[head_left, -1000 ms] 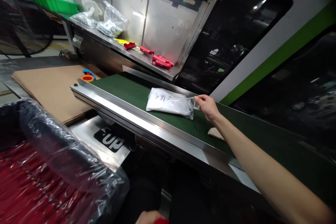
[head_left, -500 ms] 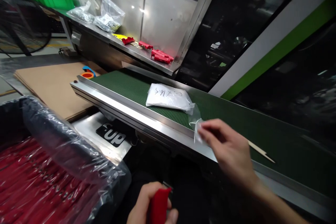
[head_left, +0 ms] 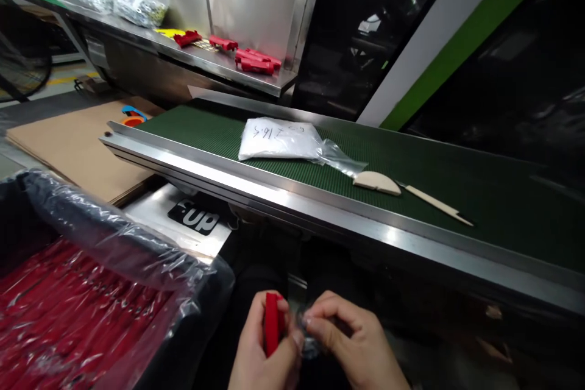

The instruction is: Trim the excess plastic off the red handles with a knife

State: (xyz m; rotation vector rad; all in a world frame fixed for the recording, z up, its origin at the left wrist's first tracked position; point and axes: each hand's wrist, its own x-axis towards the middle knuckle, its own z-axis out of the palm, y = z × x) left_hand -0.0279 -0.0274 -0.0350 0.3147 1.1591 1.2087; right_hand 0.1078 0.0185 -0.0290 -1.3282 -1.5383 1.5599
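Note:
At the bottom of the head view, my left hand [head_left: 260, 353] grips a small red plastic part [head_left: 273, 329], held upright. Right beside it, my right hand [head_left: 351, 341] pinches a small clear plastic bag [head_left: 307, 332] that touches the red part. Both hands sit below the steel front rail of a green conveyor belt [head_left: 219, 134]. On the belt lies a white bag of small bags [head_left: 278, 139] with handwriting on it, its clear open end pointing right.
A beige curved piece [head_left: 377, 182] and a thin pointed stick [head_left: 434, 204] lie on the belt. A plastic-lined bin of red parts [head_left: 59, 311] stands at lower left. Cardboard [head_left: 68, 140] lies left, and a steel shelf [head_left: 150, 42] holds red parts [head_left: 253, 61] and bagged hardware [head_left: 137, 0].
My right hand pulled a small clear bag from the white bag on the belt and came down to my left hand, which rose into view holding the red part.

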